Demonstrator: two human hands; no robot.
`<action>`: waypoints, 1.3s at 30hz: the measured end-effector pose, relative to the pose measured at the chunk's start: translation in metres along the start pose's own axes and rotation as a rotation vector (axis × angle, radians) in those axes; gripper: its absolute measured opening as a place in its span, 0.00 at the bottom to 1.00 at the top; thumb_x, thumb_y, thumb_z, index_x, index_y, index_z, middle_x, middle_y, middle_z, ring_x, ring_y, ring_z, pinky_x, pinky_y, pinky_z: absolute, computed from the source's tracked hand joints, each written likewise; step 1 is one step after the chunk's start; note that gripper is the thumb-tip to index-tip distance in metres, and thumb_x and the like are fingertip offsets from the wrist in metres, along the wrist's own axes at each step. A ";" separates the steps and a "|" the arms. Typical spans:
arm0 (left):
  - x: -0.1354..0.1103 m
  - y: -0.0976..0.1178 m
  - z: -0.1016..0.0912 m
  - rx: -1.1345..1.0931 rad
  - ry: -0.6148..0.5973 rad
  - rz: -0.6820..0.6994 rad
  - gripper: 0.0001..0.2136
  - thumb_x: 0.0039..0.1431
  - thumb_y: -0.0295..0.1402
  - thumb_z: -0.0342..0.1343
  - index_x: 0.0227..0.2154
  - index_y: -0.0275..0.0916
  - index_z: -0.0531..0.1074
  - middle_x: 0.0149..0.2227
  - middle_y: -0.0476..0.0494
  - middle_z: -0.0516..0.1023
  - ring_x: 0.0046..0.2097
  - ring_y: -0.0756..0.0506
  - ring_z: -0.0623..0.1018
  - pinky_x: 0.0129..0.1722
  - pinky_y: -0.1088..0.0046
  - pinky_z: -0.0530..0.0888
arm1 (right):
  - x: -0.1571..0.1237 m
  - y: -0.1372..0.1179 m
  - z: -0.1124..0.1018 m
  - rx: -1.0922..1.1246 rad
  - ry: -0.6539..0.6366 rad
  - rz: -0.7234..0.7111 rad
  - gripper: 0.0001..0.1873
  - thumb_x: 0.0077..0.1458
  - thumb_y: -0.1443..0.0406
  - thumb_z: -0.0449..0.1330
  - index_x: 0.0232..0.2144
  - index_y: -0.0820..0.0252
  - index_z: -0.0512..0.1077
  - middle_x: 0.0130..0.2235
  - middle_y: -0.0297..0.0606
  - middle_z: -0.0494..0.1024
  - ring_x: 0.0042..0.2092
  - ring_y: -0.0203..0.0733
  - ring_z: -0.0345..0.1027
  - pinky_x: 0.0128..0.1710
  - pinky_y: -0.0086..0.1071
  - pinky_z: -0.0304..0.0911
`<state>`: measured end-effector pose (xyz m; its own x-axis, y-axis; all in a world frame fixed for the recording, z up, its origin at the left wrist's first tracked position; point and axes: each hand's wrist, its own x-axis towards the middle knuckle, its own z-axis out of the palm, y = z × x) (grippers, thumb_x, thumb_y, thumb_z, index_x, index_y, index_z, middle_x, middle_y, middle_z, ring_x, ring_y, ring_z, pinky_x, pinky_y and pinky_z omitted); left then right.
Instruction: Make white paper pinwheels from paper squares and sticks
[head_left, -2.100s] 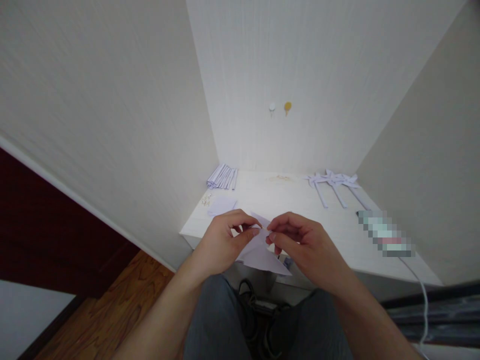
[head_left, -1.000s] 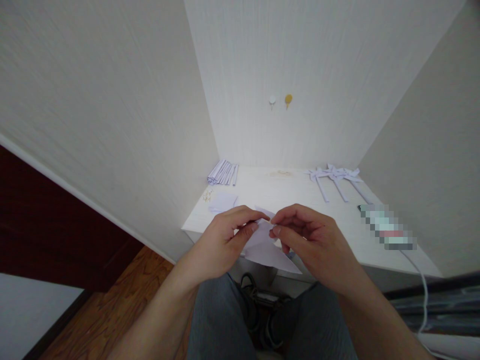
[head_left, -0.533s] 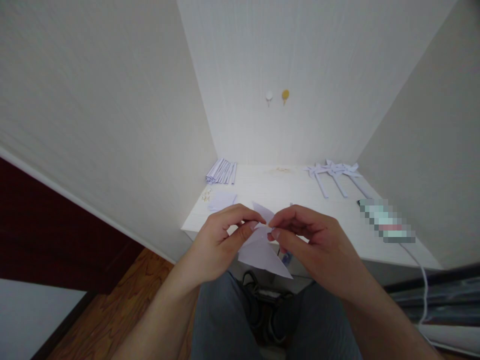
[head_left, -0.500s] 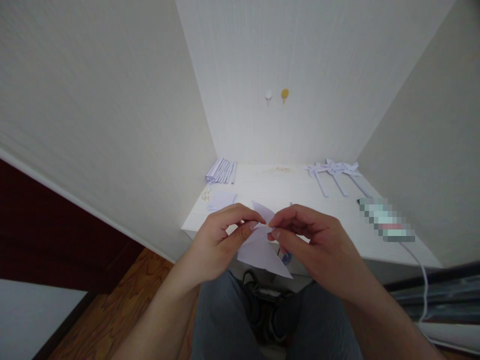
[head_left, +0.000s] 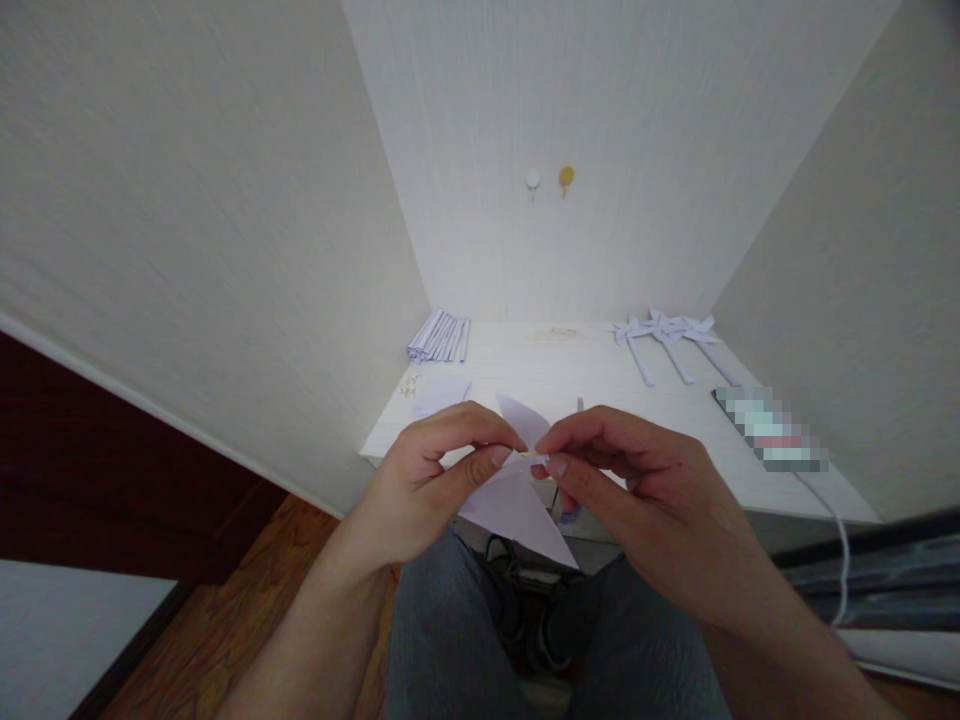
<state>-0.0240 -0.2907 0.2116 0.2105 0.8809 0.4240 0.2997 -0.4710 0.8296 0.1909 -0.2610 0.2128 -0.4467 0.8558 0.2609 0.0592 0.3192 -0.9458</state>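
Note:
Above the desk's front edge, my left hand [head_left: 442, 485] pinches a white sheet of paper [head_left: 517, 510] between thumb and forefinger. The sheet has pointed flaps, one rising behind the fingers and one hanging toward my lap. At its middle, the thumb and forefinger of my right hand [head_left: 630, 485] are closed on a thin gold-coloured pin [head_left: 531, 454], mostly hidden by the fingertips. Both hands' fingertips nearly meet there. Behind my right hand, narrow grey tips [head_left: 580, 403] show on the desk, and a blue piece [head_left: 570, 516] appears below; what they belong to is hidden.
On the white desk [head_left: 510, 365] lie rolled paper sticks [head_left: 440, 337], small gold and white bits [head_left: 408, 386] and paper squares [head_left: 441, 395] at left. Finished-looking paper pinwheels [head_left: 664, 330] lie back right, near a phone [head_left: 769, 430] with a white cable [head_left: 841, 545]. Walls enclose the desk.
The sheet's lower flap has swung slightly left and down. My hands have drawn a little apart, and more of the gold-coloured pin shows between the fingertips. The view has tilted slightly.

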 end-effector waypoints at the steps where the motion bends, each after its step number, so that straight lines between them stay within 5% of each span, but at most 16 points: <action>1: 0.000 0.000 0.000 0.000 -0.005 0.005 0.06 0.69 0.30 0.60 0.40 0.40 0.83 0.39 0.42 0.83 0.40 0.46 0.79 0.41 0.71 0.73 | 0.000 0.000 0.000 -0.003 0.002 -0.003 0.05 0.63 0.64 0.63 0.37 0.54 0.80 0.31 0.35 0.82 0.30 0.38 0.73 0.28 0.29 0.66; 39: 0.002 -0.002 -0.003 -0.100 -0.017 -0.029 0.06 0.69 0.31 0.60 0.40 0.40 0.82 0.40 0.43 0.82 0.42 0.46 0.78 0.42 0.70 0.72 | 0.003 0.000 0.001 0.025 -0.037 -0.025 0.05 0.64 0.66 0.63 0.37 0.55 0.81 0.31 0.31 0.81 0.31 0.36 0.72 0.31 0.28 0.66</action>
<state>-0.0265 -0.2875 0.2119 0.2190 0.8927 0.3938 0.2113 -0.4375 0.8741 0.1888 -0.2587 0.2139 -0.4801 0.8322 0.2772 0.0256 0.3292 -0.9439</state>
